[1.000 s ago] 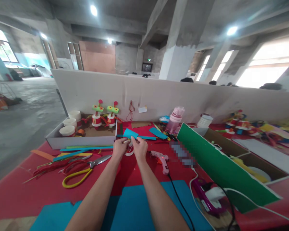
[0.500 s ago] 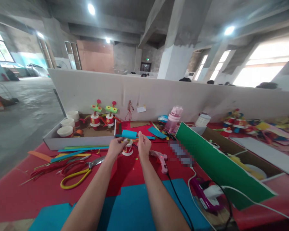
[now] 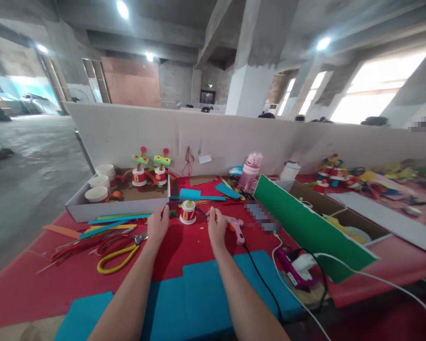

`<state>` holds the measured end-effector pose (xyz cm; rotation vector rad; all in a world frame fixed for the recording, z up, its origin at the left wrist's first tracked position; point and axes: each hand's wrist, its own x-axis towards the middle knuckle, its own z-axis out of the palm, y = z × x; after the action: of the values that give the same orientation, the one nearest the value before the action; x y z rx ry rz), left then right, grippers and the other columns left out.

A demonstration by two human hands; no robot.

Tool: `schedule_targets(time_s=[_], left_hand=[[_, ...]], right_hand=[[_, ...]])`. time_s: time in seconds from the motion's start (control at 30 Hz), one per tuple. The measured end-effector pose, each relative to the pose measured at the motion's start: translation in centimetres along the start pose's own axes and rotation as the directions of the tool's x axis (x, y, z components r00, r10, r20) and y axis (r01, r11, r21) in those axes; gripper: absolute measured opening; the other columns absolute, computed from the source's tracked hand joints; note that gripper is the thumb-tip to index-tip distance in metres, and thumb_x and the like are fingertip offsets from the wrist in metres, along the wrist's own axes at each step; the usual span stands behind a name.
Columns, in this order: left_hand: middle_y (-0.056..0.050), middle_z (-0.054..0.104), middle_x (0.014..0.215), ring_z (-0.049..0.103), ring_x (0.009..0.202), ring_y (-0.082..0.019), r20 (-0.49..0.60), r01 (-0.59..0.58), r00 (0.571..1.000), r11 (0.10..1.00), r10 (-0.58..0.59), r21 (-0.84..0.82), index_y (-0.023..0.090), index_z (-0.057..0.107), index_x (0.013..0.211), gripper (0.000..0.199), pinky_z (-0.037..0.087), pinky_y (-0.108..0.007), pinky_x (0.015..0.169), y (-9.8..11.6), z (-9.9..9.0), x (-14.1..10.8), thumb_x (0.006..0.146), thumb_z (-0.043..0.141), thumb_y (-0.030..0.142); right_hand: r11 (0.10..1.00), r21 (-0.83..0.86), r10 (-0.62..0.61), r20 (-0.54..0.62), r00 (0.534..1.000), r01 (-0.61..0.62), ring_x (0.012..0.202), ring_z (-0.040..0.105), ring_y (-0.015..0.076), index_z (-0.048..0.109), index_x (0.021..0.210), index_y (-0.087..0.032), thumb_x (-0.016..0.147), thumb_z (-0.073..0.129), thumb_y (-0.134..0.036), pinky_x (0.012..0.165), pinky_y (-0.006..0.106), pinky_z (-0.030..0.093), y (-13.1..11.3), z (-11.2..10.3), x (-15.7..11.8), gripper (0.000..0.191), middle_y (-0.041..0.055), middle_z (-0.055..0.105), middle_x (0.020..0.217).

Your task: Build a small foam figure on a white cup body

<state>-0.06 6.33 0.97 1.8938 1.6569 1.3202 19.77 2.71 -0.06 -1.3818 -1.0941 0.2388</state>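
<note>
A small white paper cup (image 3: pixel 188 214) with a red printed band stands upside down between my hands, a bit of yellow-green on its top. Dark coiled paper strips reach out from both its sides. My left hand (image 3: pixel 158 223) is closed, its fingertips pinched at the end of the left coil (image 3: pixel 175 203). On the other side my right hand (image 3: pixel 216 226) pinches at the end of the right coil (image 3: pixel 201 212). Behind the cup lies a blue paper piece (image 3: pixel 190 193), seemingly rolled. A pink glue gun (image 3: pixel 238 229) rests just right of my right hand.
Yellow- and red-handled scissors (image 3: pixel 119 258) and paper strips lie at left. A shallow box (image 3: pixel 117 210) holds cups and two finished cup figures (image 3: pixel 139 175). Blue sheets (image 3: pixel 206 293) cover the front. At right are a green panel (image 3: pixel 312 229), a purple power strip (image 3: pixel 298 270) and cables.
My hands have moved apart and lower, from close around the cup top and the blue piece to the coil ends on either side. The view has shifted slightly right.
</note>
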Motion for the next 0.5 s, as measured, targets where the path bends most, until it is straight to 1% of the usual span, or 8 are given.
schedule_targets(time_s=[0.07,0.13,0.23,0.3,0.37,0.4,0.5], left_hand=[[0.001,0.055,0.059,0.049,0.057,-0.012,-0.003,-0.032,0.999,0.997,0.033,0.068,0.019,0.053,0.069,0.034,0.031,-0.022,0.058,-0.1,0.3,-0.3,0.094,0.040,0.039],[0.001,0.054,0.061,0.048,0.058,-0.012,0.019,-0.040,0.999,0.993,0.038,0.110,0.020,0.054,0.071,0.032,0.029,-0.022,0.059,-0.1,0.5,-0.5,0.094,0.041,0.038],[0.000,0.054,0.060,0.049,0.059,-0.013,0.062,-0.035,0.998,0.991,0.027,0.129,0.019,0.054,0.070,0.033,0.028,-0.022,0.059,-0.2,0.9,-0.7,0.095,0.041,0.038],[-0.001,0.055,0.061,0.050,0.060,-0.014,0.076,-0.035,0.997,0.991,0.025,0.128,0.020,0.055,0.073,0.030,0.028,-0.022,0.059,-0.2,1.1,-0.9,0.094,0.042,0.036],[0.000,0.057,0.063,0.051,0.060,-0.014,0.080,-0.034,0.997,0.993,0.025,0.117,0.020,0.057,0.079,0.023,0.027,-0.022,0.059,-0.2,1.3,-1.0,0.093,0.044,0.034],[0.000,0.058,0.064,0.051,0.059,-0.014,0.082,-0.036,0.996,0.993,0.027,0.114,0.020,0.057,0.081,0.022,0.027,-0.022,0.059,-0.1,1.3,-1.0,0.093,0.044,0.033],[-0.001,0.057,0.063,0.050,0.059,-0.014,0.088,-0.053,0.995,0.992,0.043,0.118,0.020,0.056,0.077,0.025,0.026,-0.023,0.058,-0.3,1.4,-1.0,0.094,0.043,0.035]], right_hand=[[1.000,-0.014,-0.002,0.036,0.999,0.003,0.061,0.056,0.0167,0.055,0.069,-0.020,0.095,0.034,-0.054,0.059,0.025,0.038,-0.6,-0.5,-1.5,0.048,0.0040,0.062,0.065],[0.999,-0.027,-0.019,0.101,0.995,0.022,0.060,0.055,0.0157,0.053,0.067,-0.020,0.096,0.036,-0.053,0.058,0.024,0.037,-1.1,-0.8,-2.9,0.046,0.0025,0.060,0.062],[0.995,-0.044,-0.076,0.234,0.969,0.088,0.055,0.051,0.0138,0.051,0.063,-0.021,0.095,0.041,-0.051,0.054,0.023,0.034,-1.8,-0.8,-5.0,0.045,-0.0001,0.056,0.057],[0.992,-0.032,-0.111,0.295,0.949,0.126,0.055,0.052,0.0135,0.054,0.068,-0.021,0.094,0.043,-0.049,0.054,0.022,0.035,-2.2,-0.7,-6.1,0.040,-0.0005,0.057,0.059],[0.986,-0.030,-0.143,0.338,0.930,0.162,0.057,0.053,0.0137,0.056,0.072,-0.021,0.093,0.046,-0.047,0.055,0.022,0.036,-2.4,-0.5,-6.9,0.035,-0.0005,0.058,0.061],[0.982,-0.042,-0.157,0.354,0.922,0.183,0.057,0.053,0.0137,0.056,0.070,-0.021,0.093,0.048,-0.046,0.055,0.022,0.036,-2.5,-0.5,-7.1,0.035,-0.0006,0.058,0.061],[0.967,-0.099,-0.184,0.359,0.915,0.233,0.055,0.051,0.0135,0.056,0.066,-0.021,0.094,0.047,-0.044,0.055,0.022,0.035,-2.4,-0.7,-7.3,0.038,-0.0003,0.057,0.059]])
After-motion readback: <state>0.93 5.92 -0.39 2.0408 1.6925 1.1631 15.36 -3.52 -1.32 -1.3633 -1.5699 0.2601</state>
